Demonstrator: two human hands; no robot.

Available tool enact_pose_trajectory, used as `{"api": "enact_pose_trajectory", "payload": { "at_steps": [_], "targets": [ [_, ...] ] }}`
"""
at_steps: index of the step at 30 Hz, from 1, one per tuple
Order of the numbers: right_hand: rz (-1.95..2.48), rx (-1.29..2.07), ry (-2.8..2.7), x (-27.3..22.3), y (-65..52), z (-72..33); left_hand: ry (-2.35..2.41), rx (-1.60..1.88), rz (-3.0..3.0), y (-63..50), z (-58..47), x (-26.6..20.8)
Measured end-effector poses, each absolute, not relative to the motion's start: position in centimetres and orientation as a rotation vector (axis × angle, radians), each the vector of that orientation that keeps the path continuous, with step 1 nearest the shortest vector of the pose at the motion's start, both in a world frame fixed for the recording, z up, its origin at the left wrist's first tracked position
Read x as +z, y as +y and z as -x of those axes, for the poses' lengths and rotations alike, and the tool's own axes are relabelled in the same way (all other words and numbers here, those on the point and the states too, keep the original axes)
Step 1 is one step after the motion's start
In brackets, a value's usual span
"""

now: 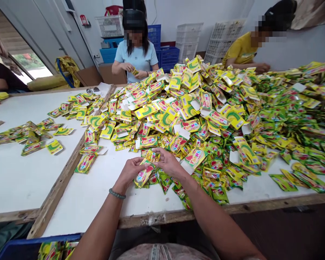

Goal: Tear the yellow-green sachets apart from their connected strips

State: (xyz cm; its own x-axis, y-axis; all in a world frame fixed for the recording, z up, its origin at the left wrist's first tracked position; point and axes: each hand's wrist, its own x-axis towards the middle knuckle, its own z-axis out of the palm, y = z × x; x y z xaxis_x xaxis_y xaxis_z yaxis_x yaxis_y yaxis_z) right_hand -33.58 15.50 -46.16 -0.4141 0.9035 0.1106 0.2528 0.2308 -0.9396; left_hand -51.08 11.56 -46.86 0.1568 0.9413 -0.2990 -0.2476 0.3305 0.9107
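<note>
My left hand (131, 171) is closed around a small yellow-green printed carton (144, 174), tilted above the white table. At the carton's upper end, my right hand (166, 161) pinches a small yellow packet (153, 156). Whether that packet is partly inside the carton I cannot tell. Just beyond my hands rises a big heap of similar cartons (169, 117), some with white flaps standing open. Green and yellow sachets (216, 193) lie loose beside my right forearm.
A wooden strip (60, 177) divides the white tabletop (97, 196); more cartons (32, 135) lie left of it. A blue crate (18, 249) with packets stands below the front edge. Two people work across the table, and another person's arm shows at far left.
</note>
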Motion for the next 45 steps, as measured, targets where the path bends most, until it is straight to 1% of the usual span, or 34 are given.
{"api": "enact_pose_trajectory", "payload": {
  "at_steps": [4,7,10,13,17,20,24,27,31,37,45],
  "targets": [
    [1.239,0.950,-1.928,-46.3,15.6,33.3,1.068,1.033,-0.888,11.7,51.1,-47.0],
    [1.179,0.830,-2.067,-45.7,15.3,33.3,1.107,1.098,-0.907,12.0,51.0,-47.3],
    [1.050,0.825,-2.090,-45.1,15.4,33.4,1.139,1.139,-0.915,12.1,50.9,-47.4],
    [1.126,0.869,-1.888,-45.1,15.8,33.4,1.085,1.114,-0.936,11.9,50.6,-47.0],
    [1.226,1.005,-1.569,-45.8,16.1,33.6,0.975,0.968,-0.945,11.0,50.1,-46.3],
    [1.191,1.056,-1.505,-46.0,15.8,33.9,0.941,0.897,-0.906,10.5,50.0,-46.3],
    [1.094,1.095,-1.665,-45.9,15.2,34.1,0.983,0.954,-0.887,10.6,50.4,-46.6],
    [1.106,1.008,-1.788,-45.7,15.1,33.9,0.999,0.959,-0.936,10.6,50.7,-46.7],
    [1.220,0.891,-1.743,-45.7,15.3,33.7,1.009,0.973,-1.000,10.7,50.7,-46.7],
    [1.165,0.930,-1.912,-45.4,14.9,33.7,1.032,0.996,-0.943,10.9,50.7,-46.9],
    [1.117,0.715,-2.156,-45.7,13.9,35.2,1.042,0.995,-1.018,10.7,50.8,-47.5]
  ]
}}
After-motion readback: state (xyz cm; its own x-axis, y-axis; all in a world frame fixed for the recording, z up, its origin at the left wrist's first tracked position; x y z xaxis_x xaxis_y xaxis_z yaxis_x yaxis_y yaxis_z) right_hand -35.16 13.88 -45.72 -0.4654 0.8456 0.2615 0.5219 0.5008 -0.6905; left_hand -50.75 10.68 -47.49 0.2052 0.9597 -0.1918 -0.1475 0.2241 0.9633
